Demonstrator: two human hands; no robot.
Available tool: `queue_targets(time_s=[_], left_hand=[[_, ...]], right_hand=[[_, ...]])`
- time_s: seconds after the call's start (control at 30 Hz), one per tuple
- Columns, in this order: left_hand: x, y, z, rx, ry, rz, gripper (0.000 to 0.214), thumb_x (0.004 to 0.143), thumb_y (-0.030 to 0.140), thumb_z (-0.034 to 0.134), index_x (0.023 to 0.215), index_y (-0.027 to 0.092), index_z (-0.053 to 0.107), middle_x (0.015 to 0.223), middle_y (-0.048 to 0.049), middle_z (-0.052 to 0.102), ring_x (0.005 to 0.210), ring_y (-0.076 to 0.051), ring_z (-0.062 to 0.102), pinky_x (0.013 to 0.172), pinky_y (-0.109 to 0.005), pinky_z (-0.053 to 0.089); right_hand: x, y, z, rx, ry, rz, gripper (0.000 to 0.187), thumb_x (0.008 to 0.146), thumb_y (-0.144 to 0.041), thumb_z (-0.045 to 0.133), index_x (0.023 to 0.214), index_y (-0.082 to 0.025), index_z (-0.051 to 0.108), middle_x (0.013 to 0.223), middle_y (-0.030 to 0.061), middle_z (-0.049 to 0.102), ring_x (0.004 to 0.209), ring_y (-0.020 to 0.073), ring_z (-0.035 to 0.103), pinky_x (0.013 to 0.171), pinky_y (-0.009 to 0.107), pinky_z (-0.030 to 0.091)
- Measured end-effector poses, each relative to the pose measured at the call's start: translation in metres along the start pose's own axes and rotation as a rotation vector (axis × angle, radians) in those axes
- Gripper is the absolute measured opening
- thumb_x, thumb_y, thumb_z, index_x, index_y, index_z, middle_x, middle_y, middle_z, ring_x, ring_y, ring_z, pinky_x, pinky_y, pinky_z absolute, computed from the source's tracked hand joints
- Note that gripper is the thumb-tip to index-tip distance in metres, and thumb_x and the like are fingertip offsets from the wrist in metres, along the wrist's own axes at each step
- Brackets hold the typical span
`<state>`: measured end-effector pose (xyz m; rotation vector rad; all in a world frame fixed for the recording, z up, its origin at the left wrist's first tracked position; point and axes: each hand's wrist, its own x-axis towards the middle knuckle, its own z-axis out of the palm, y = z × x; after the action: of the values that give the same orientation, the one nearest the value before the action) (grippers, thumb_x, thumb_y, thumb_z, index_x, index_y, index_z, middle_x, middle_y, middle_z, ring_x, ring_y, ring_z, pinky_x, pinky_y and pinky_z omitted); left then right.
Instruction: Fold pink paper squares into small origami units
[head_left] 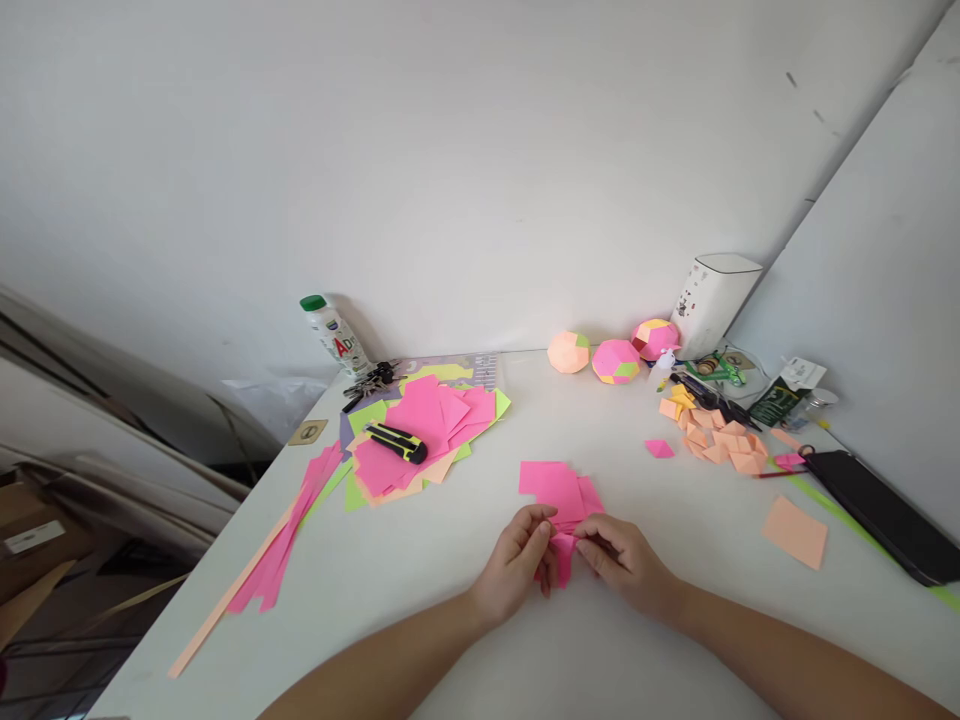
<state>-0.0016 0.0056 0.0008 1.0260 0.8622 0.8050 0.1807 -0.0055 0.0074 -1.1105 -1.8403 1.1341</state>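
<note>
Close to the front of the white table, my left hand [517, 560] and my right hand [626, 560] pinch a small piece of pink paper [562, 556] between them. The paper looks partly folded, and fingers cover some of its edges. Just beyond my fingertips lie several flat pink paper pieces [553, 485], overlapping one another. A small folded pink paper unit [660, 449] rests farther off to the right. Past it is a heap of folded orange units [724, 440].
At the left, a black-and-yellow utility knife [397, 441] lies on stacked coloured paper [427, 412], near pink strips [289, 535] and a white bottle [335, 335]. Paper balls [616, 361] stand by the wall. An orange sheet [795, 532] and a black case [877, 512] lie right.
</note>
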Motion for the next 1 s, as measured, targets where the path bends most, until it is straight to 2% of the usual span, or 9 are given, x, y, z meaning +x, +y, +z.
queue_targets(time_s=[0.07,0.13,0.2,0.27,0.33,0.43,0.6,0.77,1.0], left_hand=[[0.0,0.0,0.0,0.001,-0.016,0.003,0.044,0.083,0.055,0.047,0.107,0.018,0.041,0.061,0.0065,0.047,0.045,-0.009,0.05,0.041,-0.022,0.039],[0.0,-0.002,0.001,0.024,-0.041,0.011,0.042,0.084,0.053,0.046,0.106,0.018,0.041,0.062,0.0059,0.048,0.046,-0.009,0.05,0.042,-0.021,0.038],[-0.001,-0.005,0.001,0.103,-0.078,0.02,0.034,0.086,0.048,0.044,0.101,0.017,0.043,0.059,0.0056,0.047,0.047,-0.009,0.047,0.044,-0.021,0.037],[-0.002,-0.007,0.0,0.245,-0.133,0.05,0.024,0.088,0.039,0.043,0.095,0.016,0.047,0.059,0.0041,0.048,0.048,-0.009,0.045,0.046,-0.022,0.037],[-0.004,-0.009,0.0,0.43,-0.165,0.179,0.016,0.087,0.03,0.045,0.089,0.016,0.053,0.068,-0.0001,0.051,0.054,-0.009,0.046,0.051,-0.023,0.038],[-0.005,-0.009,-0.001,0.634,-0.193,0.368,0.015,0.085,0.019,0.046,0.085,0.016,0.06,0.079,-0.0051,0.056,0.065,-0.012,0.049,0.06,-0.025,0.04],[-0.004,-0.008,-0.002,0.71,-0.212,0.418,0.019,0.083,0.013,0.044,0.085,0.016,0.063,0.079,-0.0055,0.058,0.068,-0.014,0.051,0.063,-0.024,0.042],[-0.004,-0.01,-0.002,0.746,-0.219,0.454,0.02,0.083,0.014,0.044,0.086,0.016,0.063,0.08,-0.0056,0.059,0.065,-0.013,0.051,0.06,-0.023,0.041],[-0.002,-0.014,-0.003,0.771,-0.213,0.457,0.02,0.082,0.012,0.044,0.087,0.016,0.063,0.081,-0.0058,0.06,0.065,-0.013,0.052,0.059,-0.022,0.04]], right_hand=[[0.0,0.002,-0.001,-0.024,0.038,-0.023,0.02,0.093,-0.03,0.041,0.081,-0.019,0.054,0.062,-0.0012,0.051,0.053,0.0124,0.048,0.052,0.025,0.041],[0.004,0.006,-0.008,-0.114,0.143,-0.075,0.019,0.093,-0.028,0.04,0.082,-0.02,0.053,0.068,0.0008,0.053,0.058,0.014,0.049,0.056,0.026,0.043],[0.01,0.013,-0.02,-0.269,0.32,-0.148,0.016,0.091,-0.026,0.041,0.082,-0.02,0.054,0.075,0.0039,0.055,0.067,0.0171,0.052,0.063,0.03,0.044],[0.018,0.021,-0.037,-0.451,0.559,-0.183,0.014,0.089,-0.022,0.042,0.083,-0.02,0.055,0.084,0.0073,0.056,0.081,0.0212,0.054,0.073,0.034,0.045],[0.024,0.03,-0.057,-0.686,0.702,-0.218,0.014,0.086,-0.021,0.045,0.079,-0.019,0.057,0.092,0.0102,0.056,0.094,0.0261,0.051,0.085,0.042,0.041],[0.026,0.04,-0.082,-0.917,0.796,-0.17,0.017,0.082,-0.015,0.044,0.077,-0.018,0.059,0.095,0.0119,0.055,0.1,0.0285,0.049,0.087,0.044,0.039],[0.021,0.051,-0.095,-1.098,0.733,-0.042,0.018,0.075,-0.01,0.045,0.065,-0.017,0.058,0.082,0.0102,0.057,0.086,0.0266,0.052,0.075,0.037,0.043],[0.02,0.058,-0.093,-1.151,0.679,0.064,0.017,0.071,-0.01,0.046,0.08,-0.015,0.059,0.08,0.0091,0.059,0.08,0.0251,0.053,0.07,0.034,0.041],[0.021,0.062,-0.091,-1.174,0.608,0.075,0.022,0.07,-0.012,0.048,0.09,-0.013,0.057,0.084,0.0094,0.06,0.084,0.0256,0.054,0.073,0.034,0.04]])
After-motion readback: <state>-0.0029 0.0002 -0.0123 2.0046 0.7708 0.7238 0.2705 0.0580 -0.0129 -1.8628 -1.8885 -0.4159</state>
